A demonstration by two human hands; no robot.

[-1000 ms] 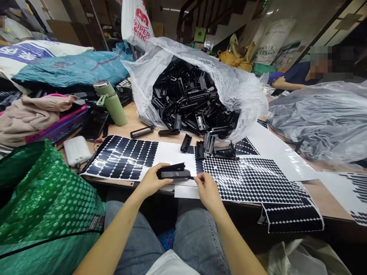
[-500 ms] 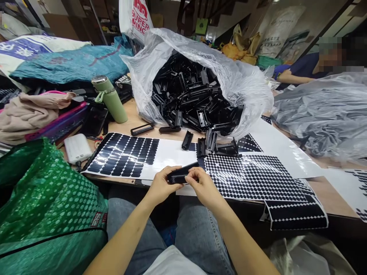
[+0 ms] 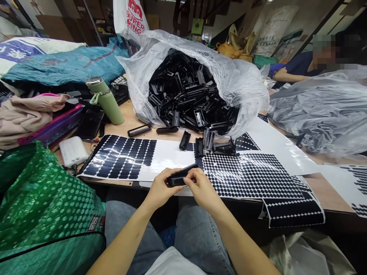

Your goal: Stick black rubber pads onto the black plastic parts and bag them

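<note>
A long black plastic part is held low over the table's front edge, tilted up to the right. My left hand grips its left end between thumb and fingers. With bent, pinched fingers, my right hand touches the part's right end; whether a small piece is between those fingertips cannot be seen. Behind them lie a sheet of black oblong stickers and a sheet of black round stickers. Several loose black parts rest before a clear plastic bag filled with similar ones.
Left of the sheets are a white power bank, a green bottle and a green dotted bag. On the right, a grey plastic bag lies near a person. A sticker strip hangs over the front edge.
The view has shifted slightly, so the table items appear a little further left. Both hands keep nearly the same hold on the black part.
</note>
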